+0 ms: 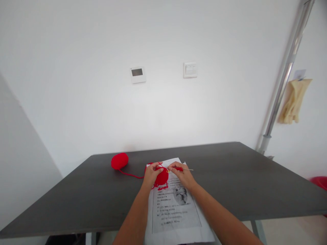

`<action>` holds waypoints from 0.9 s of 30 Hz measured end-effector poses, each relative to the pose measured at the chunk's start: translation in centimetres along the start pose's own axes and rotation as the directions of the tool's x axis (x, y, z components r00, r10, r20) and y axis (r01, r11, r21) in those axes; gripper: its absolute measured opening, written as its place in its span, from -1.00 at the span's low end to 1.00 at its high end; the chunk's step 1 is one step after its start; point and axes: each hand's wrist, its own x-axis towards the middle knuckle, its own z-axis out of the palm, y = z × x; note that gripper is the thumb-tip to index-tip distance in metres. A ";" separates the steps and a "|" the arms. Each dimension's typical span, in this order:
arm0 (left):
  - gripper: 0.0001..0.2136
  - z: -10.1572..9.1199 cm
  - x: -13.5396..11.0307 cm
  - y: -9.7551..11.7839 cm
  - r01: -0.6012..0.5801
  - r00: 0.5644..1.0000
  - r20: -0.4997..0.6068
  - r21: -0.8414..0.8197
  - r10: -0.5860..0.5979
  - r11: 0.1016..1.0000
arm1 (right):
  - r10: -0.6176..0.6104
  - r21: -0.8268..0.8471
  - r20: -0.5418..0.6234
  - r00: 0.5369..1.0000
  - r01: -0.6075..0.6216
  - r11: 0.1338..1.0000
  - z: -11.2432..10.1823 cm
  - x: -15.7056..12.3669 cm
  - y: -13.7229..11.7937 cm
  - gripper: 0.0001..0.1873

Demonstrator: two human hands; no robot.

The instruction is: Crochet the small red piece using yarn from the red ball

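Over a printed paper sheet [176,211] on the dark table [242,183], both my hands work a piece of red crochet [161,178]. My left hand [152,175] pinches the red piece from the left, fingers closed on it. My right hand [182,175] is closed on a thin metal crochet hook [187,169] whose end sticks out to the right. A red yarn strand [130,175] runs left from the piece to a red yarn ball [120,160] lying on the table at the back left.
A white wall stands behind the table with a small display panel [138,74] and a light switch [190,69]. A metal pole [283,81] rises at the right, pale rubber gloves [293,100] hanging beside it. Something red [319,182] sits low at the right.
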 end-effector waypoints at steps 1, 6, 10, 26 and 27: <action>-0.71 -0.1 0.0 -0.1 0.002 1.000 -0.003 0.007 -0.002 1.000 | 0.009 0.011 0.001 1.000 -0.009 1.000 -0.1 0.1 0.0 -0.84; -0.71 -0.2 0.0 -0.2 0.011 1.000 0.020 -0.004 -0.011 1.000 | 0.022 0.042 0.018 1.000 -0.023 0.999 -0.5 0.2 0.2 -0.84; -0.70 -0.2 0.0 -0.1 0.026 0.998 0.053 -0.029 -0.025 0.999 | 0.046 0.078 0.020 0.999 -0.047 0.996 -0.8 0.2 0.0 -0.84; -0.66 -0.4 0.0 -0.5 0.078 0.984 0.164 -0.058 -0.067 0.995 | 0.137 0.272 0.036 0.990 -0.142 0.952 -1.7 0.4 -0.5 -0.81; -0.66 -0.4 0.0 -0.5 0.081 0.983 0.168 -0.063 -0.070 0.995 | 0.138 0.276 0.041 0.990 -0.144 0.950 -1.8 0.4 -0.6 -0.81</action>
